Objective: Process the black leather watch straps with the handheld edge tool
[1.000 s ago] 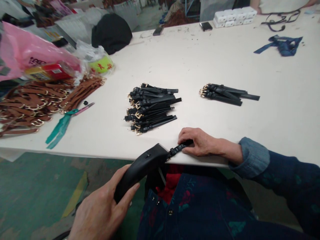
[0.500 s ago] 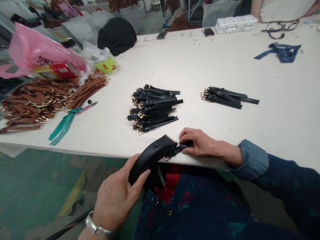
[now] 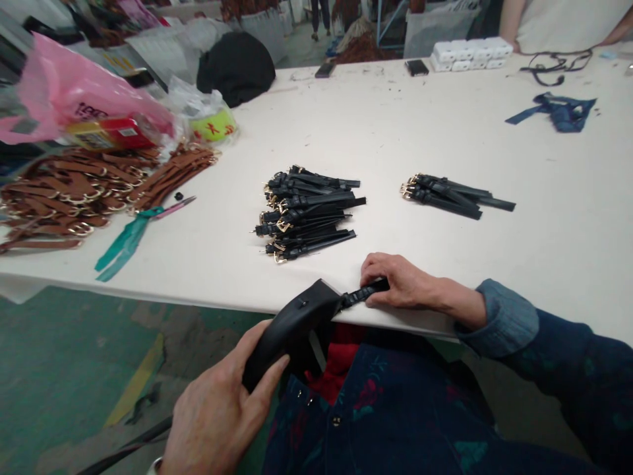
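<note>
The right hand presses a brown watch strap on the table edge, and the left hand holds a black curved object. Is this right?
No, the head view shows the watch strap is black. The right hand presses the black watch strap on the table edge; the left hand holds the black curved object.

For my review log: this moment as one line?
left hand: holds black curved tool | right hand: presses black leather watch strap | white table edge

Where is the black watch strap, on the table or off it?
Half on: the strap crosses the table edge under the right hand, its end hidden by a black tool.
</note>
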Available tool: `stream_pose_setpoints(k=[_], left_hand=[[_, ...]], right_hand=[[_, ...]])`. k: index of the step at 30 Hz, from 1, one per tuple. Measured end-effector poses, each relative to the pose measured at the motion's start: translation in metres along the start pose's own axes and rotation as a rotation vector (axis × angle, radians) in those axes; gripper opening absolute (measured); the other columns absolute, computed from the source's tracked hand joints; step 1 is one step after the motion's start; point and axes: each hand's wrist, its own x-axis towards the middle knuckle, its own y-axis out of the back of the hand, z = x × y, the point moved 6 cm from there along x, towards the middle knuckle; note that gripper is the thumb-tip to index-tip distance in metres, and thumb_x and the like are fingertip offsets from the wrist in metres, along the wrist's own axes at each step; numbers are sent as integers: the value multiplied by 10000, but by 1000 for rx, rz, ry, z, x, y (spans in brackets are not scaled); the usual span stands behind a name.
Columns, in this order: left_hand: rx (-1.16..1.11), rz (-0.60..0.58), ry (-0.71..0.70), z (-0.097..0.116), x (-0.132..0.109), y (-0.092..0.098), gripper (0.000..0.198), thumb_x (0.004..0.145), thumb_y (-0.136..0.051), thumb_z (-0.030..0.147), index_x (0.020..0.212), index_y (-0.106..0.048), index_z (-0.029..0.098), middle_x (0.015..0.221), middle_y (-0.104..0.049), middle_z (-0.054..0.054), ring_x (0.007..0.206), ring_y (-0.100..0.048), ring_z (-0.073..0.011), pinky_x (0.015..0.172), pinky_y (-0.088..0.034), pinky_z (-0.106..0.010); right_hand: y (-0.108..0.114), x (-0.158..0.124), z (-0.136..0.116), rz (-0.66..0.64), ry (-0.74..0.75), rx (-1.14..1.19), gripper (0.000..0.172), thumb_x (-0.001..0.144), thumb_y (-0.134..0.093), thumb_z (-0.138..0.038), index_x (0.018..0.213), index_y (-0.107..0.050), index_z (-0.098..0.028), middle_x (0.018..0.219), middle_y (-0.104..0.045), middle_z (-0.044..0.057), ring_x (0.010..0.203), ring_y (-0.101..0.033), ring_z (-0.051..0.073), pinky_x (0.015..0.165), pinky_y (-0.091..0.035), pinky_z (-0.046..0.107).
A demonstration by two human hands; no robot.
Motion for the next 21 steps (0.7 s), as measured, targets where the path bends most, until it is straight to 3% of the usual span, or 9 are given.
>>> stream_pose_setpoints(k=[10, 15, 21], left_hand=[[-29, -101, 42, 1, 3, 0, 477, 851, -376, 516, 1270, -451, 304, 791, -707, -13, 743, -682, -229, 562, -416, -268], [-40, -90, 52, -1, 2, -2, 473, 847, -385, 511, 1268, -462, 311, 756, -705, -5, 714, -680, -228, 566, -419, -272], [-75, -72, 49, -2, 2, -2, 470, 848, -386, 507, 1271, -458, 315, 831, -718, -12, 751, -689, -226, 565, -427, -266]], right_hand=[[-7, -1, -8, 128, 15, 25, 179, 758, -688, -232, 918, -643, -167, 927, -584, 55, 824, -555, 161, 723, -446, 296], [-8, -2, -8, 95, -5, 7, 193, 767, -677, -262, 939, -658, -176, 823, -612, 30, 736, -551, 140, 667, -424, 261], [-8, -2, -6, 66, -132, -47, 198, 708, -701, -279, 888, -685, -197, 801, -652, 3, 699, -565, 127, 642, -401, 237]])
